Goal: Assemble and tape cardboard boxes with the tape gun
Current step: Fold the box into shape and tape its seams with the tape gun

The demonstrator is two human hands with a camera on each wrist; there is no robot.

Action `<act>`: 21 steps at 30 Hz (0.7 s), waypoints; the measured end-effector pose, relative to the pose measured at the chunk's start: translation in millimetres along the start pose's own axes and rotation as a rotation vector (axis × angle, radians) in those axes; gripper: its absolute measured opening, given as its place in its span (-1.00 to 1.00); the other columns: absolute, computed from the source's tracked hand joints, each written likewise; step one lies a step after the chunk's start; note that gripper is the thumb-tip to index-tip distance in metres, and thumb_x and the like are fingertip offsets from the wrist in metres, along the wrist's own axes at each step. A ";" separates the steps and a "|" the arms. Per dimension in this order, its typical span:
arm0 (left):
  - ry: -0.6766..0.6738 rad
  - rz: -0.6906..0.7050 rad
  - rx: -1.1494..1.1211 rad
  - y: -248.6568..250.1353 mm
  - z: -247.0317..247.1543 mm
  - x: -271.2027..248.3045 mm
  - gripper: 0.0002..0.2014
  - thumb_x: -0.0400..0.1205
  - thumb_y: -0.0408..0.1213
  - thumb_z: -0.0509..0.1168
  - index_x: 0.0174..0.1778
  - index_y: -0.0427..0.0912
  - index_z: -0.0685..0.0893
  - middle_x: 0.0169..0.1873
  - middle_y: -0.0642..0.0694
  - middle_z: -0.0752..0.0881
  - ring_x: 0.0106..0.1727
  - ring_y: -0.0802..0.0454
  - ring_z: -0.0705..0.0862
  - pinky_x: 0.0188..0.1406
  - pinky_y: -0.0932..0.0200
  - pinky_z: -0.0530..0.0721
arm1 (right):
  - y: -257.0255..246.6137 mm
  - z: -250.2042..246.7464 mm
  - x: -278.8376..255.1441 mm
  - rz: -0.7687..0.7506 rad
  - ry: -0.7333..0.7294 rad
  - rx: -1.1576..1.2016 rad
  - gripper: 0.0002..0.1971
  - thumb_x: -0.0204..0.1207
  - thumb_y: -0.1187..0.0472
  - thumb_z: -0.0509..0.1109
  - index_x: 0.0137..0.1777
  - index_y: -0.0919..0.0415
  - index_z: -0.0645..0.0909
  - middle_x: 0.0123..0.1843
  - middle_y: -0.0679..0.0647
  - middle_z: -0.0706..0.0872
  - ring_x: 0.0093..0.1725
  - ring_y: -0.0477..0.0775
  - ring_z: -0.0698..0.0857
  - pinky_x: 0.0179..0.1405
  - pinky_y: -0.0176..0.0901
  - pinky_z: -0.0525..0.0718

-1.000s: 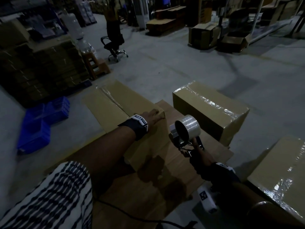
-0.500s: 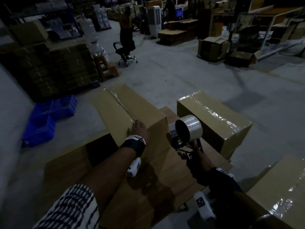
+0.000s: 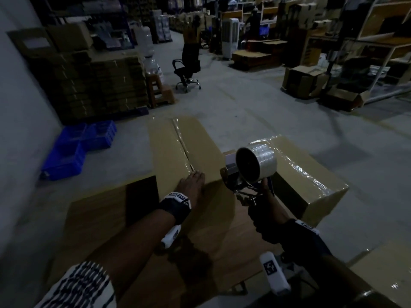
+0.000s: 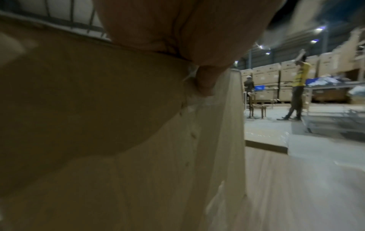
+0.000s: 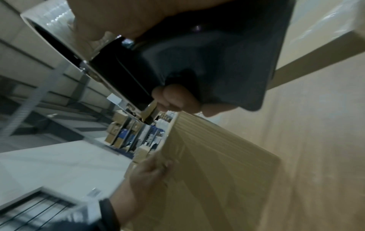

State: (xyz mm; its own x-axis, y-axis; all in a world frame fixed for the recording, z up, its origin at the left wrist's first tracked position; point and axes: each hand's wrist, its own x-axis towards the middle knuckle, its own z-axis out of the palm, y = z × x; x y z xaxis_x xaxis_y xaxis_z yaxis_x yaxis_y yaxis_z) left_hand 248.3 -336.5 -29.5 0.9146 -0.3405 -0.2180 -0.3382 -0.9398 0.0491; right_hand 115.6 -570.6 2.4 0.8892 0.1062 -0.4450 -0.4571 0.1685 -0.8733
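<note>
Box lay on table, seam taped | left hand was laid flat at near edge | tape gun was gripped aloft by right hand | risk: tape end could be left unpressed and lift.

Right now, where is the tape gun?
In the head view, the tape gun is right of centre, held up by the right hand, between the box under the left hand and the taped box.

Left hand: now at the near end of the box's taped seam (frame centre).
Tape gun: raised slightly, beside the box's right edge.
</note>
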 end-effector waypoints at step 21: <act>0.002 0.405 0.314 -135.1 5.5 -58.4 -0.42 0.79 0.07 -0.07 0.70 0.13 -0.12 0.71 0.10 -0.09 0.71 0.03 -0.12 0.62 -0.29 -0.14 | -50.5 126.3 42.2 0.064 -0.226 -0.212 -0.06 0.16 -0.78 0.19 -0.23 0.23 0.63 -0.40 0.06 0.18 -0.41 0.05 -0.03 -0.42 -0.08 0.00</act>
State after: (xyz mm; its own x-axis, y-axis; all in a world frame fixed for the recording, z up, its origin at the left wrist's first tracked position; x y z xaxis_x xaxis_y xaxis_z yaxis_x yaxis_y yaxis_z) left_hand 239.3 -189.4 -28.8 0.6964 -0.6761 -0.2406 -0.7158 -0.6783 -0.1658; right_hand 174.0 -450.8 52.8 0.8213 0.3294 -0.4657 -0.4771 -0.0511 -0.8774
